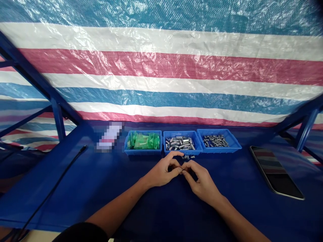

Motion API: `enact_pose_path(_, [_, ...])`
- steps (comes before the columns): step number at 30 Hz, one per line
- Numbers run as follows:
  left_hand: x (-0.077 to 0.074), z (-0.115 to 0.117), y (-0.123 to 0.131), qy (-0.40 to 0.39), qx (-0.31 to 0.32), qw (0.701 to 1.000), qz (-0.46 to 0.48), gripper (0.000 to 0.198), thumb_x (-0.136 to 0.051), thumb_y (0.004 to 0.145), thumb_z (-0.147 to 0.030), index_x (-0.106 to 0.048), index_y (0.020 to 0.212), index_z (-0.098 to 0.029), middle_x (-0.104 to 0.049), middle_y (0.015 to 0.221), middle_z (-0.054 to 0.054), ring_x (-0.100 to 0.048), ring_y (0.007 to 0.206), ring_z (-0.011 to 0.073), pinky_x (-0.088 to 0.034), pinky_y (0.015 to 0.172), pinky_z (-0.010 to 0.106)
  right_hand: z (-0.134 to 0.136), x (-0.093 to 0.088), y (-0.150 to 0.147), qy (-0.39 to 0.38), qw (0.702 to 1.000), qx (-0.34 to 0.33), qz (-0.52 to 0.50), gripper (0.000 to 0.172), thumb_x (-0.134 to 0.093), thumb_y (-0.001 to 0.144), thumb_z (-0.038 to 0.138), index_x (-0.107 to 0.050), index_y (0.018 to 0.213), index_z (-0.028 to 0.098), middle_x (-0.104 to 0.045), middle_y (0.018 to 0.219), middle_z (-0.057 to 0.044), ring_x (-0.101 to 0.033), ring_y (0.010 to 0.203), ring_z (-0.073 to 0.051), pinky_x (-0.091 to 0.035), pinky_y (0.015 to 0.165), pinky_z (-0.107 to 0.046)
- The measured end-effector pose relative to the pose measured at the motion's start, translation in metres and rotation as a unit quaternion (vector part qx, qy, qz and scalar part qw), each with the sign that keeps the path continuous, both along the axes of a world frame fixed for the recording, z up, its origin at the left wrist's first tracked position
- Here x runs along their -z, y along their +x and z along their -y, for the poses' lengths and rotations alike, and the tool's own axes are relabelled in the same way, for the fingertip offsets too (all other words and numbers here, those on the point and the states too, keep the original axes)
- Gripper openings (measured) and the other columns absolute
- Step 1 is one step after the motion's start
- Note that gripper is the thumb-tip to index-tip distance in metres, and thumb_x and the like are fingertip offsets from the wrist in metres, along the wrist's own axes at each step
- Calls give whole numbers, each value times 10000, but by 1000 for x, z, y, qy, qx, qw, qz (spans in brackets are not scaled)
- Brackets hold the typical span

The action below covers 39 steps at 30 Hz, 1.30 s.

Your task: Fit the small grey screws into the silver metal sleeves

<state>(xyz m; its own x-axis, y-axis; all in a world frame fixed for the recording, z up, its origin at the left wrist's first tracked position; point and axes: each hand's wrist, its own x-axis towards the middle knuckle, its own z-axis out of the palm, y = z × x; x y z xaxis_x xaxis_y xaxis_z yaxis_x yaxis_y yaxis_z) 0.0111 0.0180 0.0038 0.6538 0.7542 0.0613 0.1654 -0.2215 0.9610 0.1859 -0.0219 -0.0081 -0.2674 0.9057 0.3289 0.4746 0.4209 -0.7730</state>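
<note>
My left hand (164, 170) and my right hand (199, 176) meet over the blue table, thumbs and fingertips pinched together. Whatever small piece lies between the fingertips is too small to make out. Just beyond the fingers, a few small metal parts (186, 157) lie loose on the table. Behind them stands a blue bin (183, 153) with short silvery metal cylinders (179, 143). To its right, another blue bin (236, 145) contains many small metal pieces (215, 140) that look like screws. The left-hand bin (143, 152) is filled with green plastic packets (143, 140).
A phone (276, 171) lies on the right of the blue table (121, 195). At the left are a black cable (62, 179) and a blurred-out flat object (109, 137). Blue metal frame bars (58, 117) rise at both sides, before a striped plastic sheet (161, 64).
</note>
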Motion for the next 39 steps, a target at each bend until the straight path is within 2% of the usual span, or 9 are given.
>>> enact_pose_path(3, [1, 1, 1, 44, -16, 999, -4, 406, -485, 866, -180, -364, 1253, -184, -582, 849, 20, -551, 712, 125, -446, 642, 258, 0, 2, 1, -8, 1000, 30, -3, 117, -442, 881, 232, -534, 816, 202, -593, 734, -15, -560, 655, -141, -445, 598, -255])
enact_pose_path(6, [2, 4, 3, 133, -43, 990, -5, 401, -522, 825, -150, -423, 1213, -169, -569, 956, 56, -545, 775, 136, -468, 705, 278, -1, 3, 1, -21, 998, 53, -4, 156, -433, 895, 258, -538, 799, 195, -599, 730, -16, -567, 653, -138, -437, 587, -242])
enact_pose_path(10, [2, 8, 5, 200, -58, 978, -3, 351, -488, 822, -103, -476, 1166, -168, -562, 937, 51, -548, 825, 145, -476, 773, 288, -1, 4, -1, -35, 998, 59, -12, 197, -419, 906, 270, -542, 776, 189, -592, 700, -9, -556, 623, -129, -427, 575, -231])
enact_pose_path(15, [3, 7, 7, 154, -64, 986, 9, 334, -467, 836, -111, -450, 1165, -171, -558, 878, 29, -545, 763, 129, -479, 735, 270, 0, 3, -5, -49, 997, 66, -15, 196, -431, 900, 293, -558, 794, 188, -592, 689, -11, -547, 600, -128, -418, 526, -224])
enact_pose_path(21, [8, 3, 7, 39, -83, 994, 56, 320, -458, 855, -124, -423, 1167, -182, -511, 857, 13, -524, 743, 111, -448, 673, 235, 2, 4, -5, 2, 998, 70, -7, 176, -467, 862, 235, -527, 1023, 198, -551, 735, -3, -529, 598, -125, -438, 540, -238])
enact_pose_path(27, [7, 3, 9, -19, -78, 995, 66, 298, -470, 861, -164, -439, 1156, -181, -526, 804, -3, -524, 696, 110, -437, 655, 245, 1, 0, -5, 60, 997, 53, 14, 105, -443, 874, 200, -548, 887, 205, -555, 749, -20, -539, 650, -134, -450, 589, -254])
enact_pose_path(30, [5, 4, 8, 4, -85, 994, 61, 298, -467, 869, -183, -432, 1165, -177, -546, 835, 12, -543, 725, 119, -452, 681, 258, 1, -2, -4, 60, 996, 67, 17, 98, -457, 877, 204, -552, 857, 201, -556, 733, -15, -536, 643, -132, -444, 593, -254])
enact_pose_path(34, [3, 8, 8, 113, -83, 989, 40, 338, -519, 831, -154, -453, 1163, -162, -557, 936, 51, -545, 789, 135, -474, 744, 281, 1, -1, -2, 51, 995, 87, 22, 128, -450, 891, 221, -554, 821, 194, -554, 710, -14, -534, 640, -133, -428, 585, -254])
enact_pose_path(39, [2, 10, 9, 173, -80, 982, 19, 281, -493, 840, -135, -482, 1120, -155, -574, 867, 36, -559, 755, 129, -495, 721, 269, 3, -1, -6, 43, 997, 62, 20, 193, -412, 906, 228, -544, 769, 193, -550, 682, -12, -536, 627, -132, -424, 571, -250])
